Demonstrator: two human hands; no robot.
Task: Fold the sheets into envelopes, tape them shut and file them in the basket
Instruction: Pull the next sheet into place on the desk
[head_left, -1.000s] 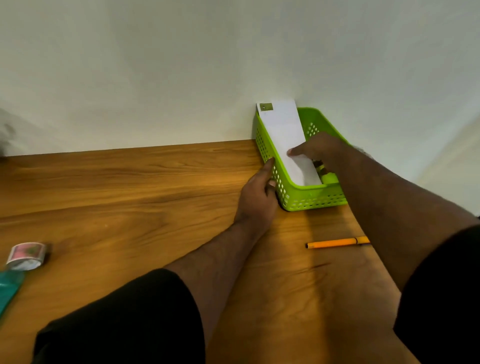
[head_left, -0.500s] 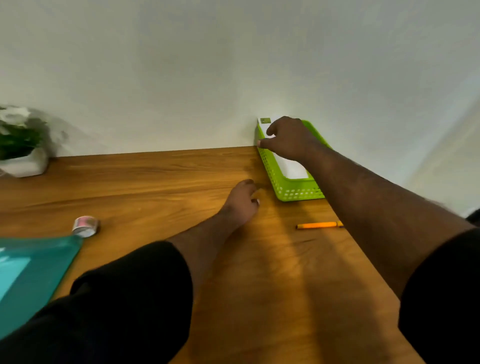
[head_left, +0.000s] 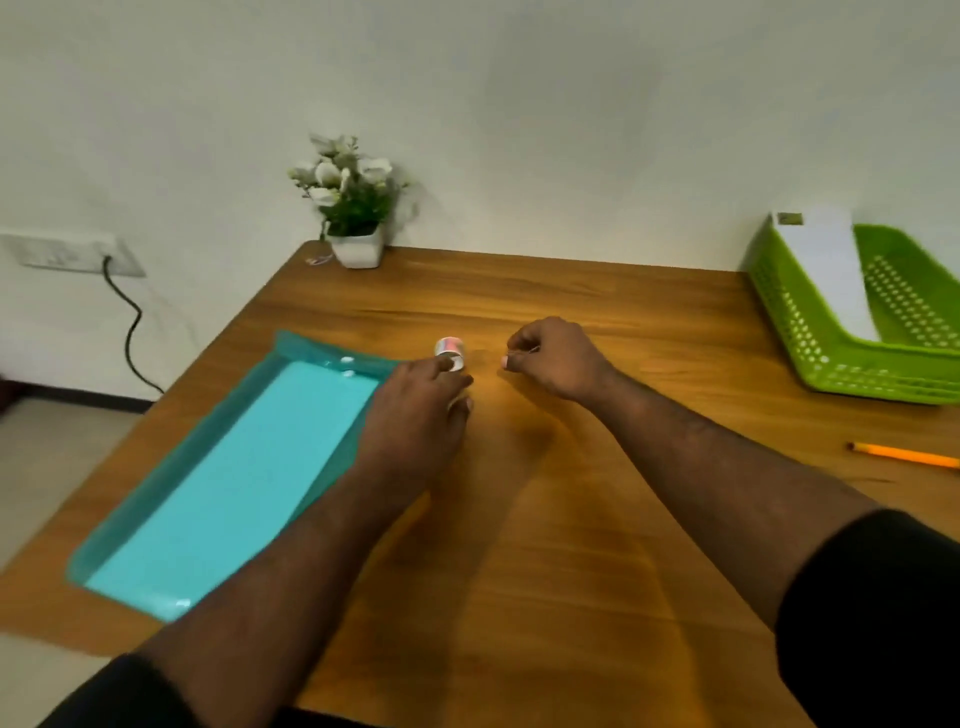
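my left hand (head_left: 421, 387) at tape (head_left: 450, 353), grip unclear | right hand (head_left: 553, 358) just right, curled, seemingly empty | sheets (head_left: 244, 478) lie left, long axis running away

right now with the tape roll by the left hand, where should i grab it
Pinch the tape roll across its curved outer band, coming from above and its near side. It looks to rest on its edge, so the rim is exposed, and the left hand already touches that side.

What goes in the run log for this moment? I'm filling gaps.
stage: tape pickup | left hand: gripping tape roll | right hand: curled, beside roll | basket: one envelope filed
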